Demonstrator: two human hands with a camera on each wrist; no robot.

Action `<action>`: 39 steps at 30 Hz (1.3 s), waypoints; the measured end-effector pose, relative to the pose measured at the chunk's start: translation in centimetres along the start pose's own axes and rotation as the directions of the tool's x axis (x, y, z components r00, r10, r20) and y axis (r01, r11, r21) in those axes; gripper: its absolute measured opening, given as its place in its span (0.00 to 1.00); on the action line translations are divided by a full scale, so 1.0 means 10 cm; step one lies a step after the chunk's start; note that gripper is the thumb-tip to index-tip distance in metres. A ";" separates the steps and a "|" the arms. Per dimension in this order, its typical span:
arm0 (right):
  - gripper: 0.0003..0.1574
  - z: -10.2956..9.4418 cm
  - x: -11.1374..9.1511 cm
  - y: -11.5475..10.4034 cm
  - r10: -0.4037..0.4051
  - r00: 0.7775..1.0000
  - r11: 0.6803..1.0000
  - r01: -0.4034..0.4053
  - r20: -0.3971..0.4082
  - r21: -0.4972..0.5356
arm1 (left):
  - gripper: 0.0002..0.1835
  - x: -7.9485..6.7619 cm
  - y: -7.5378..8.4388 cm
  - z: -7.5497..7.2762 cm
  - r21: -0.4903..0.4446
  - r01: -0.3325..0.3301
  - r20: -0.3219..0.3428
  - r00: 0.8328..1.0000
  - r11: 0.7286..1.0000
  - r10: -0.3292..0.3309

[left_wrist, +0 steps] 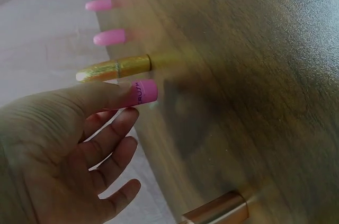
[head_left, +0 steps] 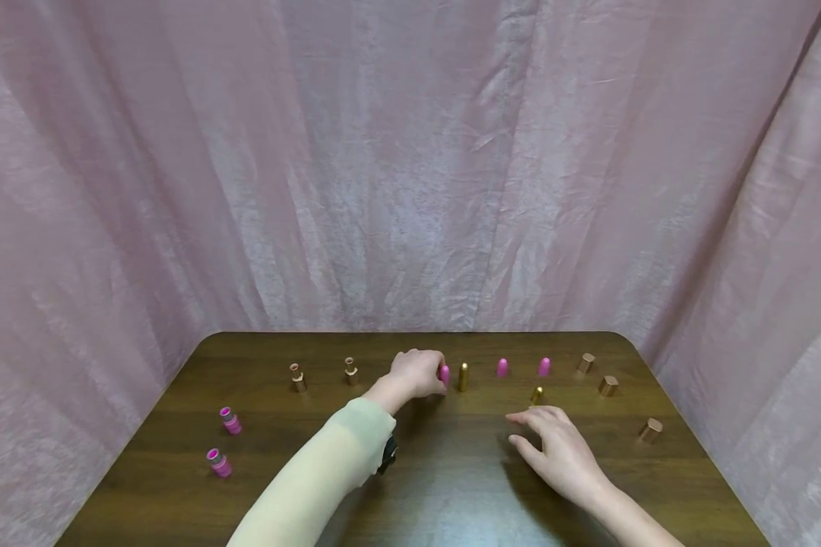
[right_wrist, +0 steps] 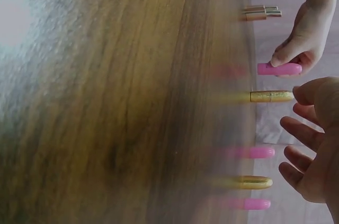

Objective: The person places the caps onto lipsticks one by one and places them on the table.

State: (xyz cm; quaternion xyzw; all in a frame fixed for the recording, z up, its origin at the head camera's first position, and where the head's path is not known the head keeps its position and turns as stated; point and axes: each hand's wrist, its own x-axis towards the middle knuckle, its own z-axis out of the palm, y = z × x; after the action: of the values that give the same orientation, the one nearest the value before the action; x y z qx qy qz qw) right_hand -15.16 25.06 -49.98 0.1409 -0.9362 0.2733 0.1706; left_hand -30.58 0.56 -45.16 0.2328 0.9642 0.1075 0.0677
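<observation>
Our left hand [head_left: 416,373] pinches the glossy pink round-topped tube [head_left: 445,374] side-on — likely to keep it upright, clear of the tall metallic-gold bullet-shaped tube [head_left: 463,377] just right of that hand. Our right hand [head_left: 562,453] — fingers loosely spread, holding nothing.

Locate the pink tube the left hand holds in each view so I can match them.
Head: pink tube just right of centre, below mid-height.
Left wrist: pink tube just left of centre.
Right wrist: pink tube at right, above mid-height.
Shared landmark: gold tube beside it (right, above, below it respectively).
</observation>
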 end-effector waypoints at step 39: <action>0.25 -0.30 0.05 0.43 0.216 0.976 0.976 -0.217 -0.030 -0.018 | 0.33 -0.43 -0.01 -0.42 0.176 -0.141 -0.212 0.961 0.974 0.177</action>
State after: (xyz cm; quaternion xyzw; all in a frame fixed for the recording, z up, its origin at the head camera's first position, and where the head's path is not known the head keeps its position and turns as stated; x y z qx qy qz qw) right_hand -16.47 30.15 -49.39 0.0324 -0.9463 0.2820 0.1545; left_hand -27.58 -2.24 -40.78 0.3006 0.9492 0.0612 -0.0703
